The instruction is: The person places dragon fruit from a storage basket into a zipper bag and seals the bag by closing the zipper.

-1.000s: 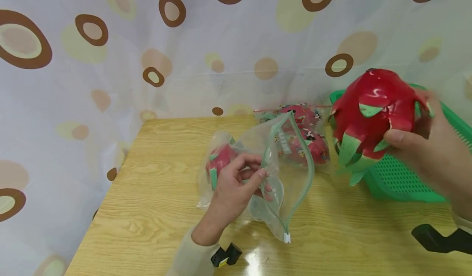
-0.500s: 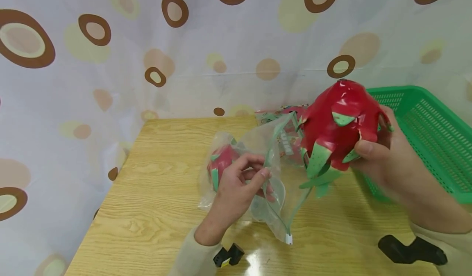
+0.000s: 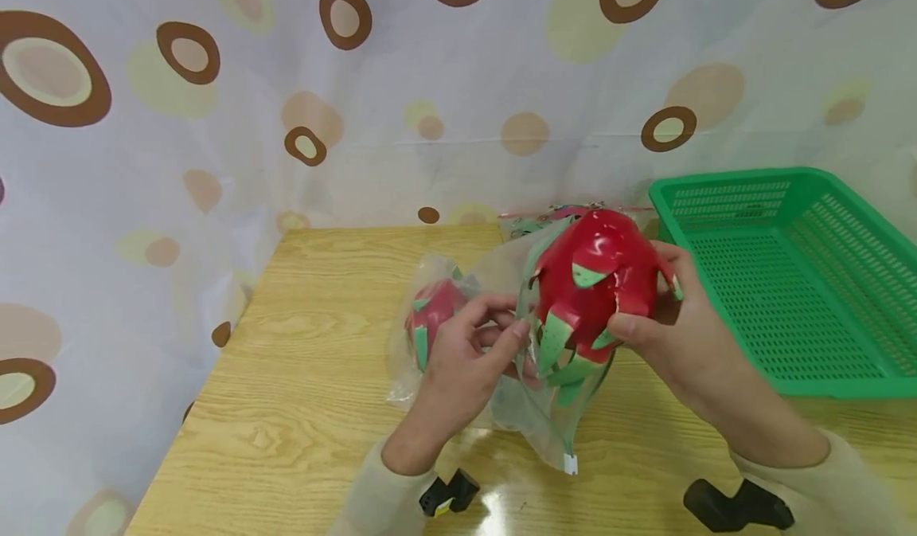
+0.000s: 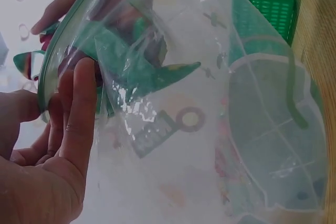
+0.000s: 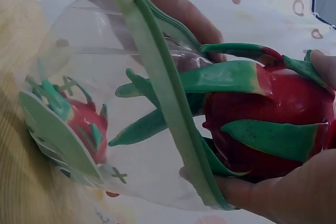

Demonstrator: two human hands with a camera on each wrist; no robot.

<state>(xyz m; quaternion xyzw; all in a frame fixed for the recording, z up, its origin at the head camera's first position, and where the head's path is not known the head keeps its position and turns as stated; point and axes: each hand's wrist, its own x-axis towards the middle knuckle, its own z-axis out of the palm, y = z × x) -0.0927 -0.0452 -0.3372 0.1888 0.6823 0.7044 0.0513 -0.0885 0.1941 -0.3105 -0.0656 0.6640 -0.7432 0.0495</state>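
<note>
My right hand [image 3: 698,349] grips a large red dragon fruit [image 3: 598,261] with green scales, thumb on the near side. In the right wrist view its green leaf tips [image 5: 142,127] reach past the green zip strip [image 5: 165,95] into the mouth of a clear zip bag [image 3: 494,265]. At that mouth, my left hand [image 3: 462,361] pinches the rim, and the left wrist view shows its fingers [image 4: 81,114] spread along it. Another dragon fruit [image 3: 435,313] lies inside the bag, on the left. The white slider [image 3: 571,464] hangs at the rim's lower end.
A green plastic basket [image 3: 788,385] stands at the right with its perforated bottom showing. Behind the held fruit, a printed bag [image 3: 526,221] lies against the patterned curtain [image 3: 458,82], mostly hidden. Everything rests on a wooden table [image 3: 286,345].
My right hand has carried the dragon fruit left and down, from over the basket to the bag's mouth. More of the basket shows now. The left hand has stayed almost still on the rim.
</note>
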